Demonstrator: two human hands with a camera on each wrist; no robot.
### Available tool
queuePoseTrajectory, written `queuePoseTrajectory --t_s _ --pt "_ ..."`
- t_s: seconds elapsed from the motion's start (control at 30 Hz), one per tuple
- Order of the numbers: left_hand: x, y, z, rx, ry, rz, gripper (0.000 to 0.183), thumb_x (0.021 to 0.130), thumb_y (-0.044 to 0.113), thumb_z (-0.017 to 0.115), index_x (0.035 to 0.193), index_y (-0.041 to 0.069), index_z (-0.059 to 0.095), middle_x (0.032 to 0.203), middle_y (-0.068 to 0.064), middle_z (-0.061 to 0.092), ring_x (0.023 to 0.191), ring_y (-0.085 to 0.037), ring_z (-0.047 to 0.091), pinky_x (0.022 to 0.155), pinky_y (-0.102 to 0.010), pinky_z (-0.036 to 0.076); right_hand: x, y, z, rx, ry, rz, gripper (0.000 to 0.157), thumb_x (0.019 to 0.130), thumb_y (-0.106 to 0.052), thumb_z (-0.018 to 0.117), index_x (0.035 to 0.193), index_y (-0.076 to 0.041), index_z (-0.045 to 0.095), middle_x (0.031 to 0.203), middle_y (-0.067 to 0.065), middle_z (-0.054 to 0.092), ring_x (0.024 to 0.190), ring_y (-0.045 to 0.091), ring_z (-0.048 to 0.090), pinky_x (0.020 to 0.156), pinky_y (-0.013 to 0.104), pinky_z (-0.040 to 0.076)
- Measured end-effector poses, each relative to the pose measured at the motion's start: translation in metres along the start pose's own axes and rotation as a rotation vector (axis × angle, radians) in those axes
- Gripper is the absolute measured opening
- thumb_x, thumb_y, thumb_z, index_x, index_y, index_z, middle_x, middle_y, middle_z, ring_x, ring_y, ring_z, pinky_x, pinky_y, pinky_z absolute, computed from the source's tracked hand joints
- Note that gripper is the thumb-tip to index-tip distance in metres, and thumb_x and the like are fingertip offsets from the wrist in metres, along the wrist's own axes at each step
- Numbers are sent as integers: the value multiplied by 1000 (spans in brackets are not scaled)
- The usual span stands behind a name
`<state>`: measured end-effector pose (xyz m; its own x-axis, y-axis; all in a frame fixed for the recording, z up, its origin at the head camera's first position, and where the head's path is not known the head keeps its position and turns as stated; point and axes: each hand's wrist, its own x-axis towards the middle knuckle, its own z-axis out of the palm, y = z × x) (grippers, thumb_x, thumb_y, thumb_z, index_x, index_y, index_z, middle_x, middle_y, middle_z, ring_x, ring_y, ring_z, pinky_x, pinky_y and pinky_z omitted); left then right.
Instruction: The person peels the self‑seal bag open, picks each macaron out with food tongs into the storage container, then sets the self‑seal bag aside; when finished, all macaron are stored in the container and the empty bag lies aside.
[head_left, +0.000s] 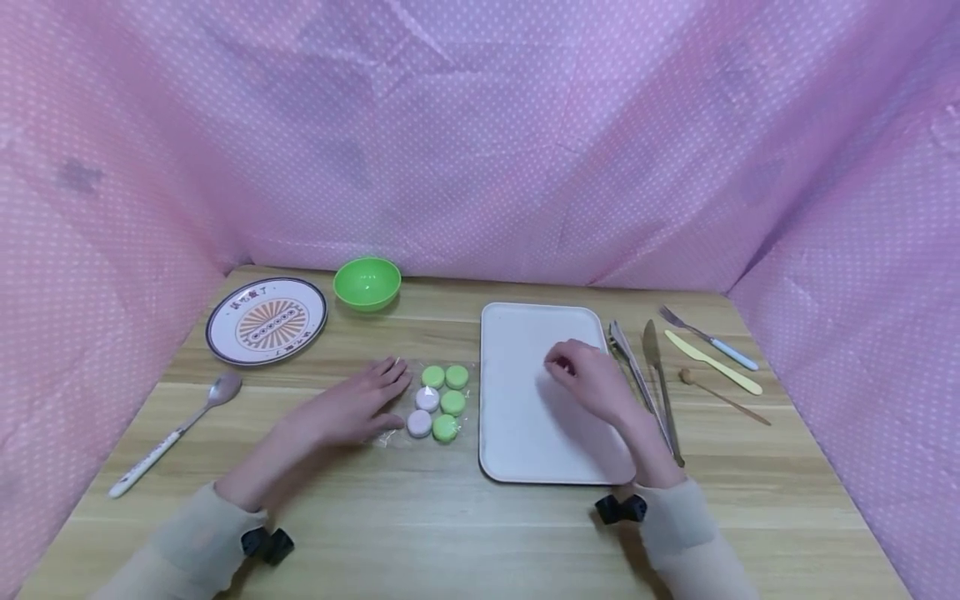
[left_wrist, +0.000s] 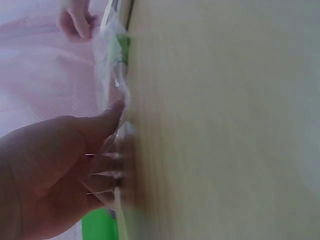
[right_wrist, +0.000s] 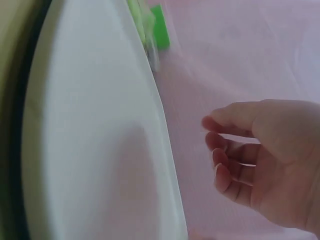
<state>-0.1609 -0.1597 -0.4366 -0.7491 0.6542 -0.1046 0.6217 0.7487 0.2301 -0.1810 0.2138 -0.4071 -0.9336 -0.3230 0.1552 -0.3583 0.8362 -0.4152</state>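
Observation:
My left hand (head_left: 358, 408) rests at the left side of a clear plastic packet (head_left: 396, 437), fingers spread and fairly straight. Inside the packet lie several round macarons: a group of green ones (head_left: 453, 403) and two pale lilac ones (head_left: 420, 423). Up close in the left wrist view, the thumb and fingers of that hand (left_wrist: 55, 170) touch the crinkled film (left_wrist: 107, 60). Over a white rectangular tray (head_left: 517, 433) hovers my right hand (head_left: 588, 379), its fingers loosely curled around nothing. The right wrist view shows that hand (right_wrist: 265, 160) raised above the tray surface (right_wrist: 95, 100).
At the back left stand a patterned plate (head_left: 225, 329) and a green bowl (head_left: 367, 285). A spoon (head_left: 176, 433) lies left. Right of the tray are metal tongs (head_left: 637, 375), a metal knife (head_left: 654, 346), a yellow knife (head_left: 712, 362), a fork (head_left: 708, 337) and a wooden dipper (head_left: 723, 398). Pink curtains (head_left: 480, 150) enclose the table.

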Motion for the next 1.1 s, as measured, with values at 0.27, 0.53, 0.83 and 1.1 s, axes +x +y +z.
queuePoseTrajectory --t_s 0.27,0.53,0.83,1.1 --pt "2 -2 7 -2 74 -1 69 91 47 55 142 5 37 152 -17 30 142 -39 25 114 -53 26 -31 58 -31 -14 214 24 14 90 -14 61 101 -9 67 95 7 66 84 21 62 71 39 51" --pt "3 -4 10 -63 118 -37 65 90 48 57 143 15 38 152 -8 33 141 -36 29 109 -54 32 -50 95 -48 -51 217 146 32 89 -20 63 118 -7 60 112 16 59 98 35 56 75 51 45" --pt "5 -6 14 -22 221 44 55 87 39 64 133 11 52 145 -9 45 135 -31 41 109 -48 36 -54 102 -51 -85 134 228 46 91 -37 60 129 -13 52 126 17 51 104 37 55 72 53 45" --pt "8 -2 12 -55 283 13 48 84 32 70 126 12 59 133 -7 57 123 -25 53 103 -44 44 -55 105 -52 -129 48 245 58 90 -41 60 137 -12 43 123 21 46 103 38 59 66 48 46"
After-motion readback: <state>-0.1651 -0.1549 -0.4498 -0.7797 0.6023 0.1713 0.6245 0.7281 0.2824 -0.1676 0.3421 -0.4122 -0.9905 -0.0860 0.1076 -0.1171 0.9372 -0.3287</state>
